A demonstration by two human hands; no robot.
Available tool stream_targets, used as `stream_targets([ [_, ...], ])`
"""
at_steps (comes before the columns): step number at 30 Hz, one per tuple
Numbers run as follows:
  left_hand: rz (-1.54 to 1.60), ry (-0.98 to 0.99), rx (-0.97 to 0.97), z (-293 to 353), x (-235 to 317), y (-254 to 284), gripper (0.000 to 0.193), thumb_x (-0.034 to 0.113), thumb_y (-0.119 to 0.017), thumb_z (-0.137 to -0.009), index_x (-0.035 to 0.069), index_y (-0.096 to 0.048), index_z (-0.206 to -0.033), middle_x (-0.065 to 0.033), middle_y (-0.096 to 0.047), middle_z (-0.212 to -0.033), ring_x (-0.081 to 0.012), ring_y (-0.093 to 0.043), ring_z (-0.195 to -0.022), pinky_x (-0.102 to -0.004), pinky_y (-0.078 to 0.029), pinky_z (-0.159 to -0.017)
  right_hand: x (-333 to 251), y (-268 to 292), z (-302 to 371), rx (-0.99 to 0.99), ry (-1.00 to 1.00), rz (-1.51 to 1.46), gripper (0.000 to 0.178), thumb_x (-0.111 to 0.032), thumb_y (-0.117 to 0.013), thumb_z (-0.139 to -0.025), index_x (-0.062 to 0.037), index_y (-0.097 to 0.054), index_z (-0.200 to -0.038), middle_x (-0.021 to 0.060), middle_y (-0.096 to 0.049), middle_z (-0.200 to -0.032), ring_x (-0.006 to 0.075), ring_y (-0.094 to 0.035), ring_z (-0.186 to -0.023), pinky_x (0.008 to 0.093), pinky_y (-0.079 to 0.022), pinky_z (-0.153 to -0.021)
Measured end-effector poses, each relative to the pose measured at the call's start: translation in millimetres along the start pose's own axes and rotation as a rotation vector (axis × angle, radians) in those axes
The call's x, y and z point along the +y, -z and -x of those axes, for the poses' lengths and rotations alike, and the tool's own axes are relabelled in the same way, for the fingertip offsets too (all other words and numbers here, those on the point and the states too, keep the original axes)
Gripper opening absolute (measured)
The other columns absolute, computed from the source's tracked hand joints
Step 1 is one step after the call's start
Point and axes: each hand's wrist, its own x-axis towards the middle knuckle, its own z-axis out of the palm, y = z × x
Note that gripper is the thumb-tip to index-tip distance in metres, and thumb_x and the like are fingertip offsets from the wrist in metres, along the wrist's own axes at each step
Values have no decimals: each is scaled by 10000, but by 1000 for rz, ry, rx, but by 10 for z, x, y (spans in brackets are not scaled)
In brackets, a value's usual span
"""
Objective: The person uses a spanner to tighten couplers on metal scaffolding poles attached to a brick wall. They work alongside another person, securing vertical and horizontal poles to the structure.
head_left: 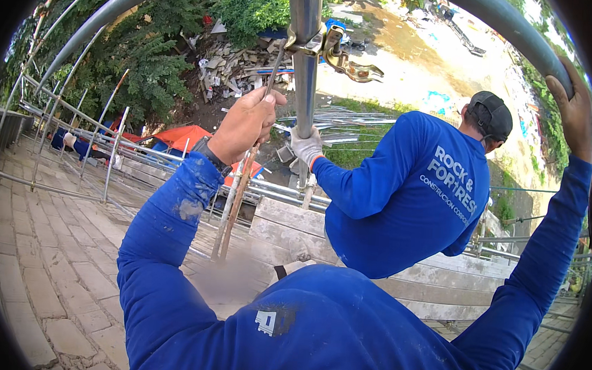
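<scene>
My left hand (pixel 251 126) is closed around a slim grey wrench-like bar (pixel 274 70), whose upper end meets a scaffold clamp (pixel 307 43). That clamp wraps the upright steel pipe (pixel 304 85), and its second jaw (pixel 356 64) hangs open to the right with no pipe in it. At the upper right, my raised right hand (pixel 571 109) grips the curved-looking grey pipe (pixel 518 32) that crosses overhead. A co-worker (pixel 409 191) in a blue shirt and dark cap faces away, with a white-gloved hand (pixel 306 147) around the upright's lower part.
Pale planks (pixel 287 228) run along the scaffold beyond me. Brown block paving (pixel 57 273) slopes at left beside scaffold rails (pixel 110 155). Another person (pixel 74 145) is at far left. Below lie an orange tarp (pixel 181 137), rubble (pixel 238 68) and stacked pipes (pixel 353 124).
</scene>
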Motion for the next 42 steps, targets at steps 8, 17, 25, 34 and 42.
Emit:
stream_targets([
  [8,84,-274,176,-351,-531,124,291,253,-418,-1140,16,-586,-1134,75,-360,-685,-26,-304,-552,-222,-280,-488,-101,1,4,-66,2,-117,682,-564,-695,-942,10,-621,-1305,132,-681,-1013,204,-654,-955,354,-501,-886],
  [17,290,-471,90,-933,-936,116,287,278,-455,-1131,30,-593,-1087,74,-386,-684,-22,-313,-574,-229,-250,-495,-245,50,7,8,-13,-10,712,-639,-692,-875,-22,-655,-1230,147,-686,-966,251,-667,-867,382,-508,-828],
  [25,227,-670,105,-1349,-1182,87,364,367,-521,-1103,26,-637,-1052,95,-408,-694,-16,-339,-631,-232,-267,-548,-216,23,9,-9,-53,-18,756,-678,-684,-860,-35,-660,-1255,159,-700,-1012,285,-680,-944,412,-504,-876],
  [34,-170,-904,260,-1784,-1087,231,416,414,-510,-1084,27,-613,-970,-78,-540,-683,-178,-510,-631,-331,-413,-607,-264,-8,-25,-47,-45,-51,813,-721,-665,-867,-20,-638,-1280,132,-673,-978,235,-660,-898,392,-514,-830],
  [42,-82,-821,334,-1899,-1432,-35,475,477,-472,-1098,35,-580,-962,-46,-490,-699,-147,-450,-656,-325,-377,-607,-69,-303,24,-45,-52,-63,803,-683,-673,-885,-13,-632,-1324,137,-702,-1011,230,-686,-909,386,-531,-829],
])
